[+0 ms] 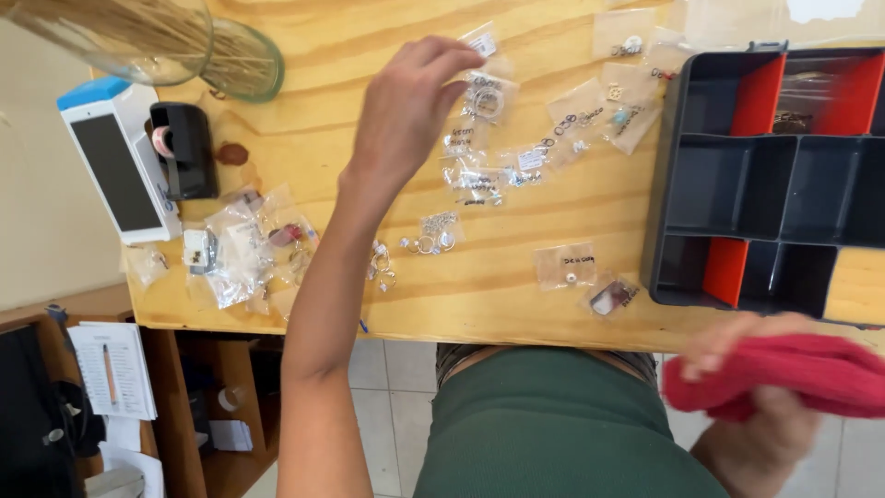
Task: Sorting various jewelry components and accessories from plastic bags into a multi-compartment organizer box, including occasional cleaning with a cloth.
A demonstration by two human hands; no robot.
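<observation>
**Left arm stretched way out, right hand tucked low**

So the left hand [406, 106] is up in the upper middle of the frame, arm fully extended from the bottom centre-left, running up at a slight lean to the right. Wrist is bent a bit, back of the hand facing the camera, fingers [452, 57] bunched together and pointing toward the upper right, kind of a loose pinch. The forearm is bare.

The right hand [765, 406] sits down in the lower right corner, close to the body, blurry, fingers curled closed in a grip. Only the hand and a bit of wrist show.
</observation>
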